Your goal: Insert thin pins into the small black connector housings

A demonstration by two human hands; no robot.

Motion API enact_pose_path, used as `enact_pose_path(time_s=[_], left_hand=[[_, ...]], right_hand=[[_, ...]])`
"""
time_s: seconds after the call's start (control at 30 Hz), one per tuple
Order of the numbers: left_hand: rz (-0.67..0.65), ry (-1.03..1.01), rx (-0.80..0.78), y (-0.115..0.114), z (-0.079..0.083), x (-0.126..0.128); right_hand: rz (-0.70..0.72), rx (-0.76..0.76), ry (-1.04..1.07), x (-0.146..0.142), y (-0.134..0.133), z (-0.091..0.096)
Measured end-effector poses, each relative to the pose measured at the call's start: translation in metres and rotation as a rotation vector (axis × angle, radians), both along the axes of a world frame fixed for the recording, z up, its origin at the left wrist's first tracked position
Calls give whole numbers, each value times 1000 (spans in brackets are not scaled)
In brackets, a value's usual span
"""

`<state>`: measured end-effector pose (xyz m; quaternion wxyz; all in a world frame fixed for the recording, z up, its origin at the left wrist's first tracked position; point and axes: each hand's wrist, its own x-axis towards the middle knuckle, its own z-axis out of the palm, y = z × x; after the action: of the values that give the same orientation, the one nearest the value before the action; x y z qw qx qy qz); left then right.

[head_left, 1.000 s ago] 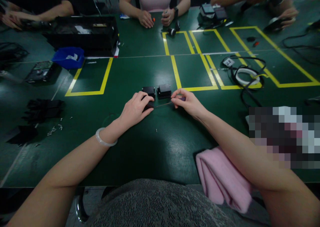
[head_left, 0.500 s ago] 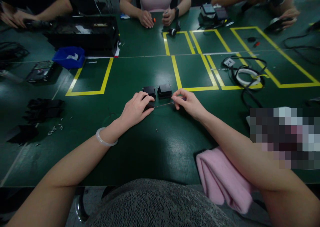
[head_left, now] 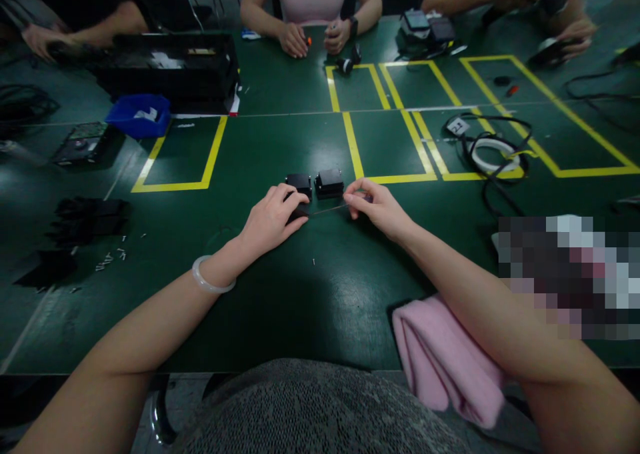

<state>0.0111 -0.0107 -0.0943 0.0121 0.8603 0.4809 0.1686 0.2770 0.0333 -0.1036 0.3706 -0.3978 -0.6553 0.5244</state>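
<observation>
My left hand point(head_left: 277, 213) is closed on a small black block point(head_left: 299, 213), holding it down on the green table point(head_left: 260, 307). Most of that block is hidden by the fingers. A thin screwdriver point(head_left: 327, 209) lies nearly level between my hands, its tip at the block's right end. My right hand point(head_left: 370, 204) pinches its handle, which is mostly covered by the fingers. Just behind stand two similar black blocks, one on the left point(head_left: 299, 183) and one on the right point(head_left: 329, 182), with small screws at their ends. A single screw point(head_left: 314, 261) lies in front of my hands.
Loose screws point(head_left: 107, 261) and black parts point(head_left: 90, 219) lie at left. A blue bin point(head_left: 139, 114) stands by a long black box point(head_left: 170, 67). Coiled cable point(head_left: 495, 151) and a pink cloth point(head_left: 445, 361) are at right. Co-workers' hands point(head_left: 294, 39) are across the table.
My hands, the block and the screwdriver stay practically in place. At the far left, a co-worker's hands have shifted slightly to the right.
</observation>
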Motion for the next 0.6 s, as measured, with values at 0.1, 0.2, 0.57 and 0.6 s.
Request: enact_pose_path(time_s=[0.1,0.2,0.57,0.6], left_hand=[[3,5,1,0,0,0],[-1,3,7,0,0,0],[-3,-3,4,0,-1,-1],[-2,-4,6,0,-1,-1]], right_hand=[[11,1,6,0,0,0],[10,-15,27,0,1,-1],[-1,-44,60,0,3,-4],[-5,-37,51,0,2,-3]])
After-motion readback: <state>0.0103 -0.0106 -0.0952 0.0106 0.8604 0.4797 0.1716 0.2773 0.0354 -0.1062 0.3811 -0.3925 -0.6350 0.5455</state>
